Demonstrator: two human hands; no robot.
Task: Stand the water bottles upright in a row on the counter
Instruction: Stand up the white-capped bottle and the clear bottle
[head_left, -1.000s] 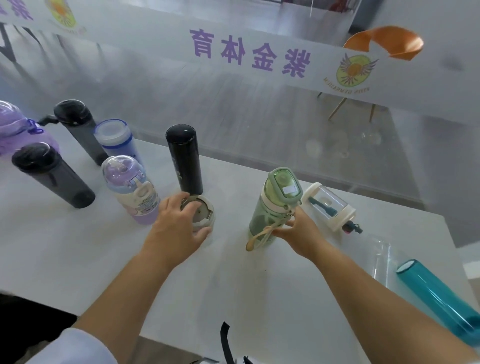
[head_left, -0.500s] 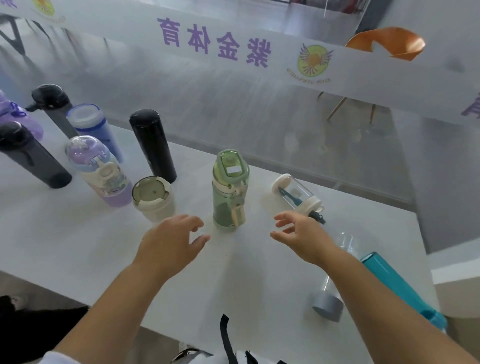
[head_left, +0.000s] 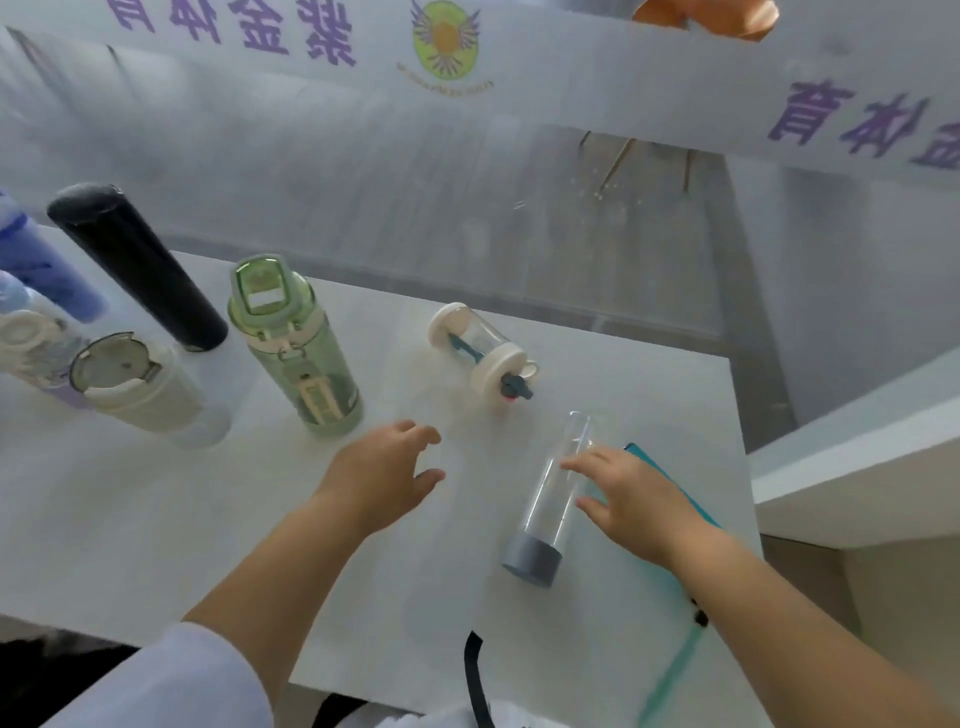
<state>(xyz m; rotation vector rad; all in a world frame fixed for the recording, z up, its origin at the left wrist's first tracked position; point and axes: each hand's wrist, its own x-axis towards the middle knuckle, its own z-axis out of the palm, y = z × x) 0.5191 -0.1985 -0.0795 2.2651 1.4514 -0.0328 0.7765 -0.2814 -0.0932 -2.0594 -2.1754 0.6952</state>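
On the white counter, a green bottle, a black flask and a cream cup-shaped bottle stand upright. A small clear bottle with cream ends lies on its side. A clear tube bottle with a grey cap lies flat, and beside it a teal bottle lies partly under my right arm. My right hand hovers open over the clear tube bottle, fingers at its side. My left hand is open above the counter, just right of the green bottle.
More upright bottles, blue and pale lilac, are cut off at the left edge. A glass partition with a lettered white band runs behind the counter. The counter's right edge is close to the lying bottles. A black strap hangs at the near edge.
Both hands let go of the cream bottle and the green bottle, which now stand alone. The view swung right; my right hand moved down to the clear tube bottle.
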